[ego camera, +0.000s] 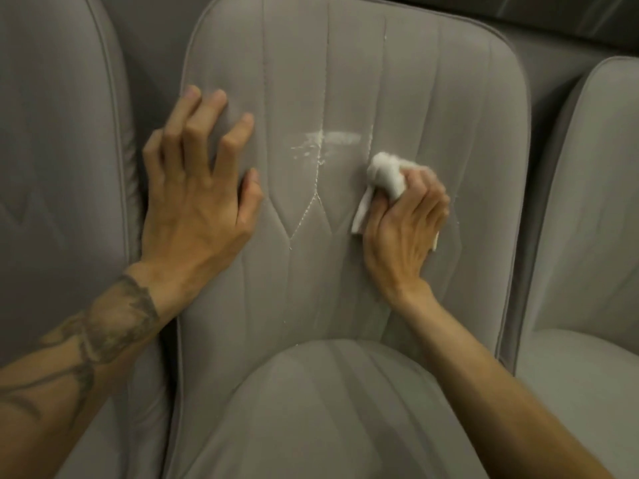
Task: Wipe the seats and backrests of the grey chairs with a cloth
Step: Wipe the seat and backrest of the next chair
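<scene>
Two hands lie on the middle backrest [397, 81]. My left hand [197, 188], released and spread, braces well left of the white smear [332, 138]. My right hand [404, 229] grasps the wadded cloth [385, 174] just below-right of it. The smear runs crosswise, and the right hand is nearer.

Backrest [345, 81] at centre, seat [328, 409] below it, nearer camera. Left chair [52, 167] just beside it on left, right chair [594, 202] just beside on right. Left hand [193, 202] on backrest near left edge. Right hand [404, 229] right of centre, cloth [385, 178] in its grip, touching backrest. Smear [328, 140] on backrest between hands, up-left of cloth.
</scene>
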Motion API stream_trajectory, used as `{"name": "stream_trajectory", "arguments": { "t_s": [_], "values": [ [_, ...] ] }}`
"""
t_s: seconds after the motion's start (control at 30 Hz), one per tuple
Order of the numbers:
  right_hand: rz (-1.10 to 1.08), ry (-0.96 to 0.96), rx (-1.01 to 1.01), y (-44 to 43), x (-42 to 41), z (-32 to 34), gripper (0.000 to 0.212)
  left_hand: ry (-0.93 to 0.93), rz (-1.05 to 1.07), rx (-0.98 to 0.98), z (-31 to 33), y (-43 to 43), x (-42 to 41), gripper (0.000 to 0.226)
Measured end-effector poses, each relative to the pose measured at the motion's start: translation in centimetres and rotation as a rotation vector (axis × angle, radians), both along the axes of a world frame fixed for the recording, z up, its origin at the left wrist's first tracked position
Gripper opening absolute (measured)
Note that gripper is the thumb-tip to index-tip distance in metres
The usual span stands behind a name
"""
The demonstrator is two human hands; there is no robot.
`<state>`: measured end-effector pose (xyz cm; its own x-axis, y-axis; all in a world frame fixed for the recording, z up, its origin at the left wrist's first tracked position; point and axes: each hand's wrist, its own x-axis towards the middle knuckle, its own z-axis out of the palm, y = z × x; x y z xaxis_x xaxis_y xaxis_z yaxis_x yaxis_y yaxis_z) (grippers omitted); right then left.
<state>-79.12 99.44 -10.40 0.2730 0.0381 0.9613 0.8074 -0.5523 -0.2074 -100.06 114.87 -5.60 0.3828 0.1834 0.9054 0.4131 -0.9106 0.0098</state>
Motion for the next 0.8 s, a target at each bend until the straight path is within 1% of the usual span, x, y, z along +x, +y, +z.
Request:
{"name": "stream_trajectory", "arguments": {
  "t_s": [0.07,0.1,0.2,0.23,0.27,0.33,0.4,0.43,0.5,0.6,0.63,0.7,0.73,0.8],
  "values": [
    [-0.019,0.015,0.085,0.4,-0.1,0.5,0.036,0.009,0.001,-0.001,-1.7,-0.5,-0.6,0.055],
    [-0.006,0.024,0.073,0.3,-0.8,-0.9,0.037,0.019,0.001,0.000,-2.7,-0.8,-0.9,0.054],
    [0.065,0.069,-0.132,-1.5,-4.0,-7.6,0.036,0.045,0.010,0.015,-5.1,-1.5,-1.8,0.051],
    [0.081,0.076,-0.196,-2.2,-4.4,-8.6,0.035,0.046,0.012,0.016,-5.4,-1.5,-2.0,0.051],
    [0.091,0.058,-0.234,-2.6,-4.0,-8.2,0.035,0.042,0.010,0.013,-5.5,-1.6,-2.0,0.050],
    [0.079,-0.010,-0.201,-2.1,-2.0,-4.7,0.034,0.030,0.004,0.007,-5.6,-1.6,-1.9,0.050],
    [0.030,-0.027,-0.062,-1.1,0.0,-0.5,0.035,0.022,-0.001,0.000,-5.6,-1.5,-1.9,0.050],
    [0.006,-0.014,0.011,-0.7,0.4,0.5,0.036,0.018,-0.003,-0.003,-5.6,-1.5,-1.8,0.049],
    [0.005,0.024,0.045,-0.3,-0.4,-0.9,0.038,0.014,-0.002,-0.006,-5.7,-1.6,-1.8,0.049],
    [0.076,0.071,-0.138,-1.4,-4.0,-7.9,0.039,0.015,0.001,-0.002,-5.6,-1.7,-1.9,0.048],
    [0.093,0.076,-0.201,-2.1,-4.7,-9.1,0.039,0.015,0.001,-0.005,-5.5,-1.7,-1.9,0.048],
    [0.105,0.033,-0.244,-2.5,-3.6,-7.7,0.037,0.009,-0.002,-0.009,-5.5,-1.8,-1.9,0.048],
    [0.091,0.004,-0.210,-2.1,-2.6,-5.7,0.037,0.006,-0.003,-0.008,-5.6,-1.8,-1.9,0.048],
    [0.043,-0.009,-0.064,-1.1,-0.3,-1.2,0.038,0.004,-0.006,-0.003,-5.7,-1.6,-1.9,0.048]
  ]
}}
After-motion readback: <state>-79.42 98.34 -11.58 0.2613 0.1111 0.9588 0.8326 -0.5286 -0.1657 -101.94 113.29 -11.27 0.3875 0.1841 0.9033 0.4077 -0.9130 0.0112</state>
